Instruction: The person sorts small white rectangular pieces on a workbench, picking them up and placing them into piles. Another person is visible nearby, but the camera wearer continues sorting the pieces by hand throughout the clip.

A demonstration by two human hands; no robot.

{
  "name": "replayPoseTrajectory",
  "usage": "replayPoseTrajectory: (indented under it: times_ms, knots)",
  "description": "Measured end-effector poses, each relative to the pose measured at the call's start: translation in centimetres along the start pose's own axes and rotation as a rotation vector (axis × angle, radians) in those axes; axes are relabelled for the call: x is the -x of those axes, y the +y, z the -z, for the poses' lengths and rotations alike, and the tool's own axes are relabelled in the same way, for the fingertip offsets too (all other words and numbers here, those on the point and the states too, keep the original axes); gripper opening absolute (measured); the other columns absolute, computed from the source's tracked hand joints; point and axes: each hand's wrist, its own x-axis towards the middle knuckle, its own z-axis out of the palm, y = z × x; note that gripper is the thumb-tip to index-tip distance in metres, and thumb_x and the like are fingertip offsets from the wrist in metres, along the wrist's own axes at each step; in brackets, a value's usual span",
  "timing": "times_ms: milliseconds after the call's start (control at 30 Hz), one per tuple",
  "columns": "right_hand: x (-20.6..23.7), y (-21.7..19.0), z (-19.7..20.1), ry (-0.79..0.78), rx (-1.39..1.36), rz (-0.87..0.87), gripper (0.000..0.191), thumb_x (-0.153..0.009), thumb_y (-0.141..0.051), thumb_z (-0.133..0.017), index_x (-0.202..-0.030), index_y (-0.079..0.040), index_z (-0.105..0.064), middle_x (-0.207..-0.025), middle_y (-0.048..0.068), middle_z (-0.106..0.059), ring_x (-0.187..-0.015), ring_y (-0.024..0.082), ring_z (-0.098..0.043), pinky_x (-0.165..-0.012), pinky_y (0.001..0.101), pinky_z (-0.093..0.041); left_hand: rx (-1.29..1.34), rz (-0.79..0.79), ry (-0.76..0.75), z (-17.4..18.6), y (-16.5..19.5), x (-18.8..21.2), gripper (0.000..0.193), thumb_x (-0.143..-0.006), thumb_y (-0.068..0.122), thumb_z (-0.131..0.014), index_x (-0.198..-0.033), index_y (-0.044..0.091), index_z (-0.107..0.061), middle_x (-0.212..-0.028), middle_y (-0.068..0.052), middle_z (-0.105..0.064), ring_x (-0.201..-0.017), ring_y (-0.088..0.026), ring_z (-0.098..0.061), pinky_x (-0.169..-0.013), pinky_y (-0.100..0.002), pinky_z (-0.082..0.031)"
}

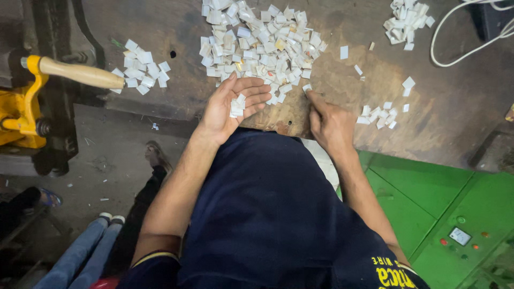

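White tabs fill left hand at bench edge; right hand beside pile.

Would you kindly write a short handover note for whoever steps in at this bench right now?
Left hand: palm up and open, cradling a small stack of white tabs.
Right hand: knuckles up at the bench edge, fingers pinching a single white tab from the edge of the big pile.
Things: big pile of white tabs in the middle of the worn workbench; smaller heaps at left, upper right and right.
Done: a few tabs gathered in the left palm.
Left: most of the big pile lies loose.
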Motion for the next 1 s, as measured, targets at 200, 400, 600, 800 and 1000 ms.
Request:
replayPoseTrajectory:
  times_ms: [200, 400, 600, 800, 1000]
  knots:
    - [0.6, 0.2, 0.5, -0.04, -0.021, -0.03, 0.031, -0.091, -0.009, -0.066, -0.12, -0.009, -0.077, -0.089, 0.019, -0.073, -0.075, 0.036, -0.07, -0.069, 0.0441, -0.054, 0.022, -0.002, 0.012, 0.1, 0.2, 0.4, 0.065, -0.11, 0.048, -0.034, -0.134, -0.008, -0.058, -0.131, -0.022, -0.066, -0.122, -0.029, -0.065, -0.103, -0.039, -0.054]
    - [0.1, 1.5, -0.2, 0.046, -0.309, -0.235, 0.018, -0.097, -0.016, -0.071, -0.11, -0.005, -0.076, -0.093, 0.015, -0.075, -0.079, 0.028, -0.074, -0.072, 0.0364, -0.056, -0.007, -0.018, -0.003, 0.1, -0.3, 0.4, 0.065, -0.109, 0.047, -0.035, -0.135, -0.008, -0.058, -0.131, -0.023, -0.066, -0.122, -0.029, -0.066, -0.102, -0.039, -0.055]
    - [-1.0, 0.7, -1.4, 0.112, -0.12, -0.264, 0.021, -0.088, -0.021, -0.083, -0.097, -0.004, -0.077, -0.076, 0.014, -0.071, -0.068, 0.027, -0.07, -0.065, 0.0374, -0.052, -0.002, -0.007, -0.019, -0.3, -0.7, 0.0, 0.065, -0.11, 0.047, -0.035, -0.134, -0.009, -0.058, -0.13, -0.023, -0.066, -0.121, -0.03, -0.066, -0.102, -0.039, -0.055]
    - [-1.0, -0.5, -1.1, 0.065, -0.086, -0.353, 0.016, -0.088, -0.019, -0.081, -0.095, -0.005, -0.077, -0.07, 0.013, -0.068, -0.062, 0.025, -0.066, -0.062, 0.0384, -0.05, -0.022, -0.021, -0.004, -0.3, -0.6, 0.4, 0.066, -0.109, 0.047, -0.033, -0.135, -0.009, -0.058, -0.13, -0.023, -0.066, -0.121, -0.03, -0.066, -0.103, -0.039, -0.056]
    - [-0.4, -0.2, 0.8, -0.055, -0.189, -0.153, 0.021, -0.088, -0.021, -0.082, -0.098, -0.003, -0.076, -0.077, 0.012, -0.071, -0.064, 0.024, -0.066, -0.062, 0.0364, -0.05, -0.021, -0.033, -0.01, 0.0, -0.4, 0.5, 0.065, -0.11, 0.046, -0.032, -0.135, -0.008, -0.057, -0.129, -0.024, -0.066, -0.121, -0.03, -0.065, -0.101, -0.039, -0.056]
